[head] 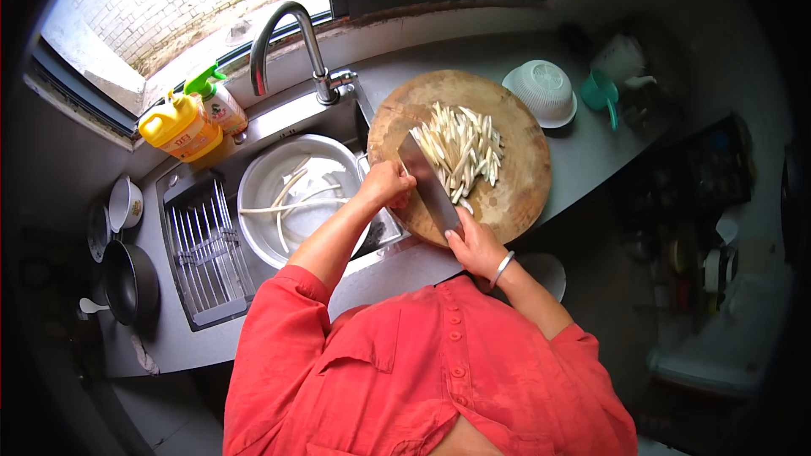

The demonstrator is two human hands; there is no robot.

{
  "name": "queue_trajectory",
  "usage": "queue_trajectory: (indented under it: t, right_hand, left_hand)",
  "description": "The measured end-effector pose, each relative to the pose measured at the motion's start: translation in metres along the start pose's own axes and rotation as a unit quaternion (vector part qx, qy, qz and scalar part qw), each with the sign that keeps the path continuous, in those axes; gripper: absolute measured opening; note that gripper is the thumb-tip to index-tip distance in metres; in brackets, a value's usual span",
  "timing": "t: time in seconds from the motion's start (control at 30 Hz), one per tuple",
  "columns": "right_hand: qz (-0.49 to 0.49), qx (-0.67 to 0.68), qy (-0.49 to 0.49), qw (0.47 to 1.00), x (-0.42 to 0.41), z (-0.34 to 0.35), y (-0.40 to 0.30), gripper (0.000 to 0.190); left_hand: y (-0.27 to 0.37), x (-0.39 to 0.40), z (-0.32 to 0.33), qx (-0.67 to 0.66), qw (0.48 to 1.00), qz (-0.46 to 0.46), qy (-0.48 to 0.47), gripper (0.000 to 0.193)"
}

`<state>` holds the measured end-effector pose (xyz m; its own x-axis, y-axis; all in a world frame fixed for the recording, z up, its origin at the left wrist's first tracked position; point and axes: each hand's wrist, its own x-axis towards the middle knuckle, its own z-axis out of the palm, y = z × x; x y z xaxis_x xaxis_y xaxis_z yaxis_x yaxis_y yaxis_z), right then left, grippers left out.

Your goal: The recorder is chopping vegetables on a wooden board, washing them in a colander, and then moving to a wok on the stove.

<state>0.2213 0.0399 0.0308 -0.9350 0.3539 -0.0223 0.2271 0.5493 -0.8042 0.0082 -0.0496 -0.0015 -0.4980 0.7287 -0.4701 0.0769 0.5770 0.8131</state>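
Observation:
My right hand (pixel 476 242) grips the handle end of a cleaver (pixel 432 187), whose broad dark blade slants up and left across a round wooden chopping board (pixel 523 199). Close against the blade's left side, my left hand (pixel 388 185) has its fingers curled in; a small pale bit shows at the fingertips, but what they hold is hidden. To the right of the blade lies a heap of pale cut vegetable strips (pixel 466 145). Several long whitish stalks (pixel 304 205) rest in a large metal basin (pixel 253 234) left of the board.
The basin stands in a sink (pixel 345 117) under a curved tap (pixel 304 19). A slatted drying rack (pixel 206 247) is at left, with a yellow jug (pixel 180 130) and spray bottle (pixel 223 107) behind. An upturned white colander (pixel 542 92) and green dipper (pixel 599 90) stand right. A dark pot (pixel 130 282) sits far left.

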Motion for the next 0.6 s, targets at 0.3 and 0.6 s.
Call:
queue_trajectory:
  t: [0.3, 0.6]
  right_hand:
    - [0.15, 0.153, 0.022, 0.977, 0.005, 0.007, -0.004, 0.036]
    - [0.096, 0.104, -0.064, 0.988, -0.006, -0.006, -0.013, 0.035]
  left_hand:
    - [-0.004, -0.009, 0.009, -0.057, 0.998, 0.012, 0.024, 0.016]
    - [-0.01, -0.008, 0.008, -0.039, 0.998, -0.002, 0.054, 0.016]
